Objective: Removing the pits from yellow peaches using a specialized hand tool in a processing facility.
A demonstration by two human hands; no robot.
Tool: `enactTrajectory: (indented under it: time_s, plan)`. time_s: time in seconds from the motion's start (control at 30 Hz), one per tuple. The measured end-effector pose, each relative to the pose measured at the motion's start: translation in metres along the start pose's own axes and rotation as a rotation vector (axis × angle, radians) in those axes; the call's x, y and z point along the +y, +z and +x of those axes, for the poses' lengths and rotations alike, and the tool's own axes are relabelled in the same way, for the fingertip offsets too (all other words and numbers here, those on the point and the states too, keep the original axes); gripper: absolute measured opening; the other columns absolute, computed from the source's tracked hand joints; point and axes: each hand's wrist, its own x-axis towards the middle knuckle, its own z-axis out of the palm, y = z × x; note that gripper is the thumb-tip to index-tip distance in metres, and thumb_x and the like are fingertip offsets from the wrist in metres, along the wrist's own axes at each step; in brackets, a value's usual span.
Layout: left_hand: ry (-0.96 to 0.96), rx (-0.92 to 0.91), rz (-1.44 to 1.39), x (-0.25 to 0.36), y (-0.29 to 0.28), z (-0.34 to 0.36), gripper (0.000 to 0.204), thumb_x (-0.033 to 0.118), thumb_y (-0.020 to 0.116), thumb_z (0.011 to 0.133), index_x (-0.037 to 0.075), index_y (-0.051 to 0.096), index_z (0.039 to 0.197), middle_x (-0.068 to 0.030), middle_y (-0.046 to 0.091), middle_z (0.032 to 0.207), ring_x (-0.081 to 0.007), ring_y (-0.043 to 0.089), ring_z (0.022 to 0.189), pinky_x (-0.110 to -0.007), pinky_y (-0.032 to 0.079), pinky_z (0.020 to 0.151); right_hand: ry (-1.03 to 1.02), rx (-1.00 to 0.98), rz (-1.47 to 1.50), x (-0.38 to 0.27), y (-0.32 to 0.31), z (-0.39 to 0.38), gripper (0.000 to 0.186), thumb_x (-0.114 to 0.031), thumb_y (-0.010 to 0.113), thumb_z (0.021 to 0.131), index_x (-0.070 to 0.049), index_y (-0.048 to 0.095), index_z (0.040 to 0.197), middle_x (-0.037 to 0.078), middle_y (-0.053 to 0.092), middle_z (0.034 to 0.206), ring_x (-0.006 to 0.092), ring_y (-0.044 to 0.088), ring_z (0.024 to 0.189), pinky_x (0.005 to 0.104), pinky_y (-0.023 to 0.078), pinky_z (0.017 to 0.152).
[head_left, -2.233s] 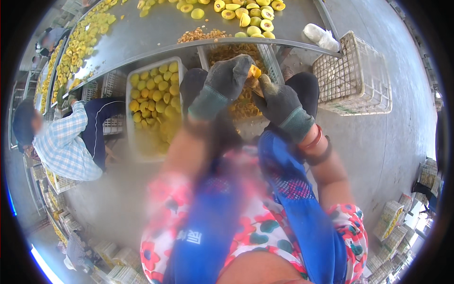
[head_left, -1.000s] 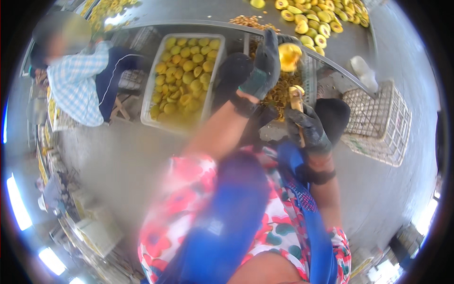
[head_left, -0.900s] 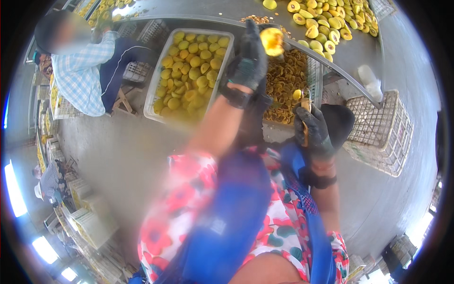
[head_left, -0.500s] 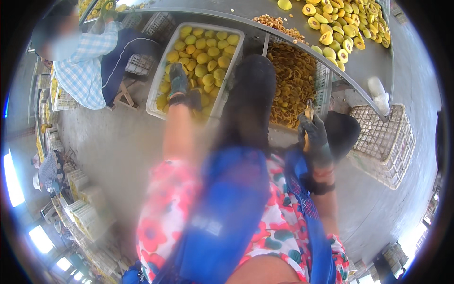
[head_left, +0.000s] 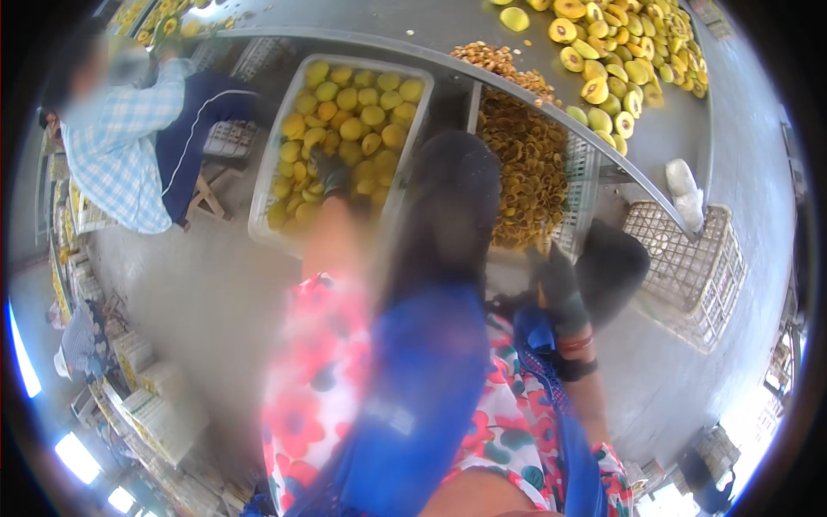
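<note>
My left hand [head_left: 331, 172], in a dark glove, reaches down among whole yellow peaches [head_left: 351, 128] in a white crate [head_left: 415, 69]. Its fingers look apart against the fruit, and no peach shows clearly in its hold. At my right knee, my gloved right hand [head_left: 560, 291] is closed round a slim tool with a yellowish handle [head_left: 542, 298]. The glove and blur hide most of that tool. Just beyond this hand is a crate [head_left: 579, 177] full of brownish-yellow curled scraps [head_left: 524, 164].
Halved peaches [head_left: 616, 73] and a pile of small brown pieces [head_left: 495, 59] lie on a metal table [head_left: 413, 13]. An upturned whitish crate [head_left: 689, 258] stands at right with a pale bundle [head_left: 683, 185] by the table leg. A person in a checked shirt [head_left: 129, 121] sits at left.
My left hand has pushed deeper among the peaches. My right hand has dropped a little toward my lap, and the tool's metal tip no longer shows. The whole view has shifted slightly.
</note>
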Motion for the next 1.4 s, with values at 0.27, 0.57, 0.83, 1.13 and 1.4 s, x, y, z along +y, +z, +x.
enactTrajectory:
  time_s: [0.27, 0.57, 0.83, 1.13, 1.4]
  plan:
    - [0.143, 0.206, 0.847, -0.057, -0.219, 0.084, 0.046, 0.017, 0.048, 0.090, 0.001, 0.044, 0.133, -0.0220, 0.045, 0.134, -0.0334, 0.041, 0.126, -0.043, 0.033, 0.104, -0.739, 0.377, -0.269, -0.073, 0.007, 0.030, 0.020, -0.013, 0.059, 0.077, -0.010, 0.057, 0.097, 0.010, 0.054, 0.083, 0.0235, 0.054, 0.080, 0.0358, 0.044, 0.064]
    - [0.904, -0.290, 0.007, 0.388, -0.146, -0.049, 0.042, 0.034, 0.056, 0.087, 0.006, 0.057, 0.118, -0.0173, 0.061, 0.116, -0.0350, 0.056, 0.109, -0.039, 0.044, 0.092, -0.242, 0.193, 0.620, -0.036, -0.007, 0.034, 0.004, -0.012, 0.054, 0.091, -0.009, 0.052, 0.093, -0.003, 0.047, 0.061, 0.0052, 0.045, 0.047, 0.0232, 0.036, 0.041]
    - [0.848, -0.508, 0.457, 0.501, 0.032, -0.079, 0.052, 0.043, 0.058, 0.084, 0.004, 0.055, 0.120, -0.0195, 0.060, 0.116, -0.0354, 0.058, 0.107, -0.040, 0.045, 0.092, -0.634, 0.466, 0.162, -0.008, -0.007, 0.037, 0.012, -0.019, 0.054, 0.088, -0.010, 0.057, 0.095, 0.013, 0.052, 0.070, 0.0308, 0.055, 0.059, 0.0414, 0.044, 0.053]
    - [0.836, -0.656, 0.582, 0.502, 0.074, -0.074, 0.064, 0.037, 0.070, 0.076, 0.000, 0.048, 0.124, -0.0240, 0.058, 0.117, -0.0346, 0.057, 0.110, -0.040, 0.044, 0.094, -0.242, 0.239, 1.063, -0.045, -0.065, 0.010, 0.019, -0.024, 0.056, 0.092, -0.005, 0.057, 0.095, 0.003, 0.054, 0.068, 0.0060, 0.048, 0.051, 0.0259, 0.039, 0.043]
    - [0.673, -1.089, -0.187, 0.532, -0.092, -0.178, 0.046, 0.032, 0.066, 0.085, 0.002, 0.055, 0.118, -0.0083, 0.062, 0.105, -0.0147, 0.060, 0.086, -0.028, 0.049, 0.074, -0.204, 0.124, 1.528, -0.078, -0.103, 0.018, 0.011, -0.014, 0.058, 0.089, -0.005, 0.054, 0.095, 0.002, 0.056, 0.065, 0.0082, 0.054, 0.050, 0.0264, 0.042, 0.043]
